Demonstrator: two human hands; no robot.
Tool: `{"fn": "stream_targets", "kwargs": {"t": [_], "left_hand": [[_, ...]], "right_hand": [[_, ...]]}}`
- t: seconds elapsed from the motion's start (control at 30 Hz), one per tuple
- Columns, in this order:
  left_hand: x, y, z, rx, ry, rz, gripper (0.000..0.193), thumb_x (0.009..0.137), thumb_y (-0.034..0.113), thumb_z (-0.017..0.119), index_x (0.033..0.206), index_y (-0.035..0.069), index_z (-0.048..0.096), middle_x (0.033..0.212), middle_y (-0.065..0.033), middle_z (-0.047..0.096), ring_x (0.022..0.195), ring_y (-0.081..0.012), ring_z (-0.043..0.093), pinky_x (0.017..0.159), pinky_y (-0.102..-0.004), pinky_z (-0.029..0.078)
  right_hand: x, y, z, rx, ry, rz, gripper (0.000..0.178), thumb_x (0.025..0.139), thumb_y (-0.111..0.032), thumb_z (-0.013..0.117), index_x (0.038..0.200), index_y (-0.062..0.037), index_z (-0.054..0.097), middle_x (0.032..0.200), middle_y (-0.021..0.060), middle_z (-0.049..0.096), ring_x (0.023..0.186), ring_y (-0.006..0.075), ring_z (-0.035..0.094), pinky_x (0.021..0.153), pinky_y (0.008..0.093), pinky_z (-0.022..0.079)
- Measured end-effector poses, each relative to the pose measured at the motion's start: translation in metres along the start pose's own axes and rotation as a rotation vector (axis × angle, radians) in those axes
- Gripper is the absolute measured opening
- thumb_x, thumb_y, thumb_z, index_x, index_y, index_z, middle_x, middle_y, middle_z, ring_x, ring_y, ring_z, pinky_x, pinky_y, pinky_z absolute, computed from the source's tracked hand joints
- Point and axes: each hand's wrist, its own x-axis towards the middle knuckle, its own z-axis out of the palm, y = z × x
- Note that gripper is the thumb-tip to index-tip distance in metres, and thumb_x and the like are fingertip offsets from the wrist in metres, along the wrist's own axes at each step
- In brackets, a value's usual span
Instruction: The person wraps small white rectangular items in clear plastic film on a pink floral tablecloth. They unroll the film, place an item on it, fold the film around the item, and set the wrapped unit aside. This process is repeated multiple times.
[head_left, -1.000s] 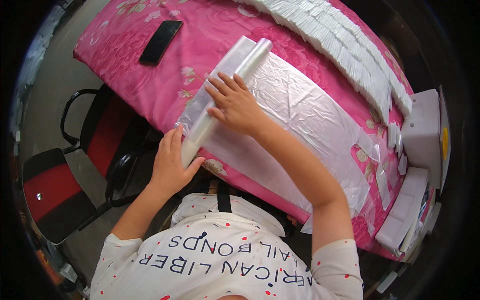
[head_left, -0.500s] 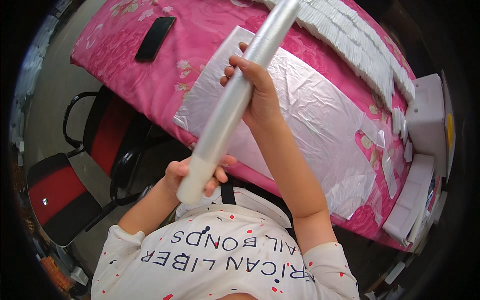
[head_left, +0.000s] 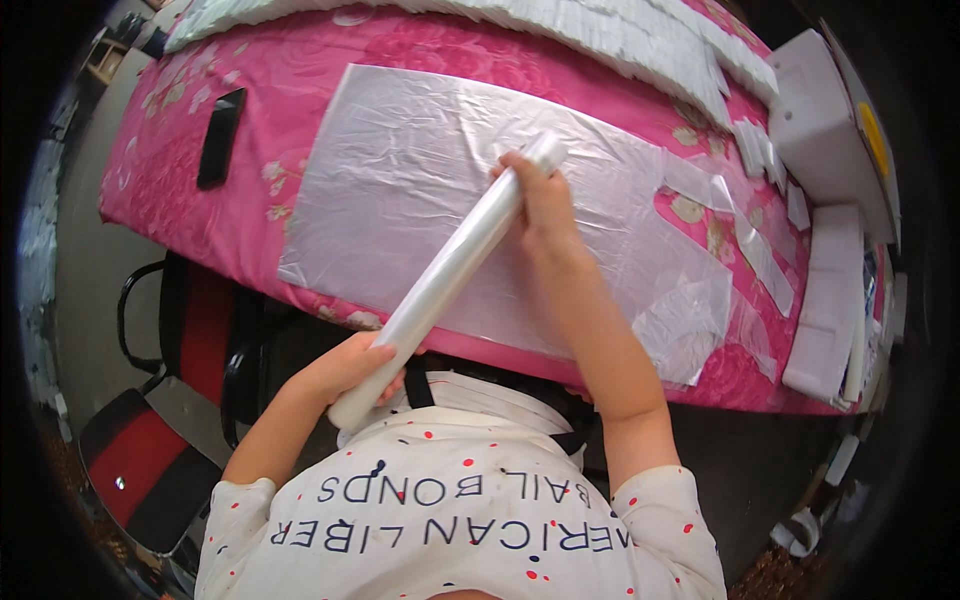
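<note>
A long shiny roll of clear plastic film (head_left: 455, 265) slants across the front of my body. My left hand (head_left: 362, 366) is closed round its lower left end, close to my shirt. Near the upper right end, my right hand (head_left: 545, 205) grips it with the fingers wrapped round. Beneath that far end, a wide creased sheet of thin plastic (head_left: 400, 190) lies spread on the pink flowered tablecloth (head_left: 150, 185). Whether the roll touches the sheet, I cannot tell. A cut, curved strip of clear film (head_left: 762, 258) lies at the sheet's right side.
A black phone (head_left: 221, 138) lies on the table's left part. Long rows of stacked white folded pieces (head_left: 600, 38) line the far edge. White plastic bins (head_left: 825, 110) stand at the right. A red and black chair (head_left: 150, 470) is at my left.
The roll's far end has come down and nearer to me, now over the plastic sheet. Both hands still hold it. The view has shifted, showing more of the table's far side.
</note>
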Motion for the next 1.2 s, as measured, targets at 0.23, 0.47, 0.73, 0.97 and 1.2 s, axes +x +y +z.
{"fn": "stream_targets", "kwargs": {"t": [0.23, 0.47, 0.73, 0.97, 1.2], "left_hand": [[-0.005, -0.018, -0.004, 0.003, -0.092, -0.033, 0.052, 0.081, 0.034, 0.063, 0.117, 0.0, 0.05, 0.069, -0.0035, 0.054, 0.057, -0.0105, 0.053, 0.055, -0.0236, 0.045], [-0.003, -0.021, -0.007, -0.014, -0.095, -0.029, 0.072, 0.071, 0.05, 0.07, 0.116, -0.002, 0.051, 0.066, -0.0044, 0.055, 0.054, -0.01, 0.053, 0.053, -0.0223, 0.045], [-0.004, -0.023, -0.011, -0.019, -0.137, -0.02, 0.066, 0.074, 0.048, 0.069, 0.115, -0.001, 0.051, 0.071, -0.0035, 0.055, 0.059, -0.0093, 0.054, 0.057, -0.0221, 0.046], [-0.031, -0.012, -0.031, 0.224, -0.142, -0.208, 0.049, 0.076, 0.032, 0.069, 0.109, -0.002, 0.055, 0.078, -0.006, 0.06, 0.071, -0.0124, 0.058, 0.066, -0.0259, 0.048], [-0.024, 0.043, -0.019, 0.892, -0.268, -0.094, 0.046, 0.071, 0.03, 0.073, 0.104, 0.001, 0.059, 0.089, -0.0095, 0.064, 0.08, -0.019, 0.061, 0.073, -0.0311, 0.048]], "right_hand": [[0.035, -0.075, -0.078, -0.467, 0.032, -0.231, 0.022, 0.086, -0.016, 0.057, 0.103, -0.0021, 0.059, 0.089, 0.0043, 0.063, 0.069, 0.0075, 0.056, 0.058, 0.0203, 0.044], [0.01, -0.08, -0.074, -0.76, -0.328, 0.09, 0.019, 0.085, -0.022, 0.06, 0.094, -0.0052, 0.064, 0.077, -0.0026, 0.062, 0.06, 0.0024, 0.051, 0.054, 0.0157, 0.037], [0.015, -0.076, -0.073, -0.904, -0.341, 0.003, 0.019, 0.083, -0.019, 0.062, 0.087, -0.0011, 0.064, 0.07, -0.0014, 0.058, 0.059, 0.0047, 0.049, 0.054, 0.0203, 0.04], [0.077, -0.164, -0.222, -1.165, 0.288, -0.397, 0.023, 0.085, -0.021, 0.059, 0.086, 0.0006, 0.065, 0.066, 0.0008, 0.058, 0.055, 0.0075, 0.051, 0.049, 0.0232, 0.04], [0.067, -0.174, -0.226, -1.17, 0.315, -0.459, 0.024, 0.082, -0.021, 0.06, 0.091, 0.0005, 0.065, 0.071, 0.0042, 0.063, 0.061, 0.0113, 0.057, 0.054, 0.026, 0.045]]}}
